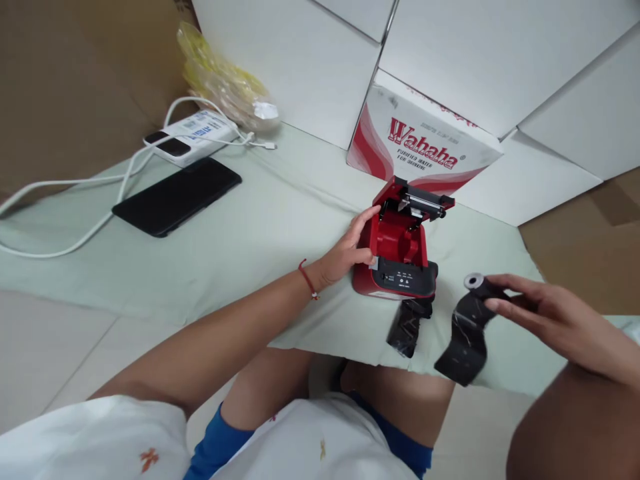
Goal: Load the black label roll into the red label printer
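Observation:
A small red and black label printer (pixel 395 267) stands on the cloth with its lid (pixel 415 199) raised and its red inner bay bare. My left hand (pixel 347 253) grips the printer's left side, fingers along the wall and thumb at the front corner. Off to the printer's right, my right hand (pixel 535 307) pinches a roll of black ribbon (pixel 477 283) with a grey core end. A loose black tail (pixel 467 343) hangs from that roll. Another crumpled black strip (pixel 406 327) lies against the printer's front right side.
Behind the printer, a red and white Wahaha carton (pixel 425 137) leans against white boxes (pixel 450 47). To the left lie a black phone (pixel 177 197), a white power bank (pixel 195 137) with a white cable (pixel 125 180), and a clear and yellow plastic bag (pixel 225 80). Pale green cloth (pixel 280 220) covers the table.

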### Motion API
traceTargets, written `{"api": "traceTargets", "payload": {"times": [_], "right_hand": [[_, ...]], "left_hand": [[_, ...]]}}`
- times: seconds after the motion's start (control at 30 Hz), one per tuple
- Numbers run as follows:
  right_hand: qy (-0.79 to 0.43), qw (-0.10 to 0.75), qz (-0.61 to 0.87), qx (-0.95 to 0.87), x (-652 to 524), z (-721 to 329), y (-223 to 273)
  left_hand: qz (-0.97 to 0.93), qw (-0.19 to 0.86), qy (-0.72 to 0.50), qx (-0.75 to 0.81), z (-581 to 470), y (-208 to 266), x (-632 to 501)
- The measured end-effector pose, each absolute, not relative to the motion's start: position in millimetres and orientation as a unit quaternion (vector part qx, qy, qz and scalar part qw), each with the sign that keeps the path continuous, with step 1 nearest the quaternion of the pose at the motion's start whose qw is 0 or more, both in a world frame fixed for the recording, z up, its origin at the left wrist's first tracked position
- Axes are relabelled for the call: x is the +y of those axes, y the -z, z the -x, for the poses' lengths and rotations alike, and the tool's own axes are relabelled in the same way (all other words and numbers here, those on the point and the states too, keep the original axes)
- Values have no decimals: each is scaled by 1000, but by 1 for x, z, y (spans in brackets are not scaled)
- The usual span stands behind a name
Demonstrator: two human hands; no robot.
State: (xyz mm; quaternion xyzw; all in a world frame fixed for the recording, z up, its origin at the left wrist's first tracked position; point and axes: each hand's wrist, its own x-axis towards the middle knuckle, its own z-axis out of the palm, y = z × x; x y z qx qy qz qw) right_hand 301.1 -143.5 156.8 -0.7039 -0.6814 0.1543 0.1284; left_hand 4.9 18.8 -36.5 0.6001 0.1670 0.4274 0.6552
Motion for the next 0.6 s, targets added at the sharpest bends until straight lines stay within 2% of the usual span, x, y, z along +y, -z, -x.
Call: {"api": "traceTargets", "payload": {"times": [0.1,0.13,0.27,0.37,0.5,0.6], "right_hand": [[-259,19,714,-650,-151,-321,-126],[-255,13,722,-643,-151,-321,-114],[-177,51,761,-622,-147,-301,-79],[-170,102,741,-641,-144,-277,-62],[-173,61,719,-671,-138,-256,-44],[-186,41,708,-680,-139,-259,-60]], "left_hand": [[-592,669,-422,153,-6,37,19],[-590,672,-422,146,-6,38,19],[-580,680,-428,135,-6,38,21],[-572,689,-424,136,-5,35,21],[-553,703,-421,152,-4,32,19],[-538,715,-417,159,-4,30,17]]}}
